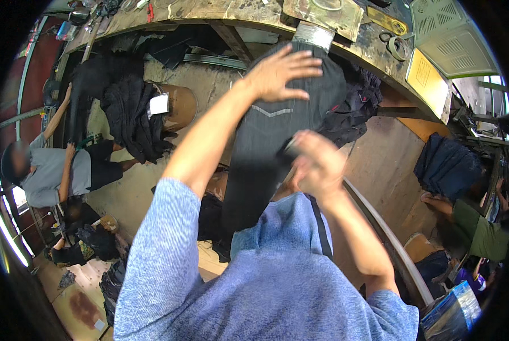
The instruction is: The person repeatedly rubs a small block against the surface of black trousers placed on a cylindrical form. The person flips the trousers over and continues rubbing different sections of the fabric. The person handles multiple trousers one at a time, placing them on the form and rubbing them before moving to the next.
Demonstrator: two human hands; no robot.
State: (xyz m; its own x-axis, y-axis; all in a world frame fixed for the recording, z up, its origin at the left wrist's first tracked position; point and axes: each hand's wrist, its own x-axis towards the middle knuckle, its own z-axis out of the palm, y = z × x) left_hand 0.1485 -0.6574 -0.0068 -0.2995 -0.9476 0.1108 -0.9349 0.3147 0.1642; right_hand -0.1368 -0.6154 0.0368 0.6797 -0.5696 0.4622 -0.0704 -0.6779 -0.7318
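A pair of black trousers [266,136] with a pale chevron stitched on it hangs over a narrow support projecting from the bench, its lower part reaching toward my lap. My left hand [283,74] lies flat on the upper part of the cloth, fingers spread. Lower down, my right hand [323,162] is bent over the cloth's right side and smeared by motion. A small dark tool [289,146] with a light edge shows at its fingertips; its kind is too blurred to make out.
A worn wooden bench [249,12] curves across the top, bearing a roll of tape [398,49] and a yellow board [428,85]. Dark garments [354,108] bunch beneath it. At left a co-worker [61,173] handles black cloth; another person [482,227] is at right. A pale pole [388,238] slants beside my right arm.
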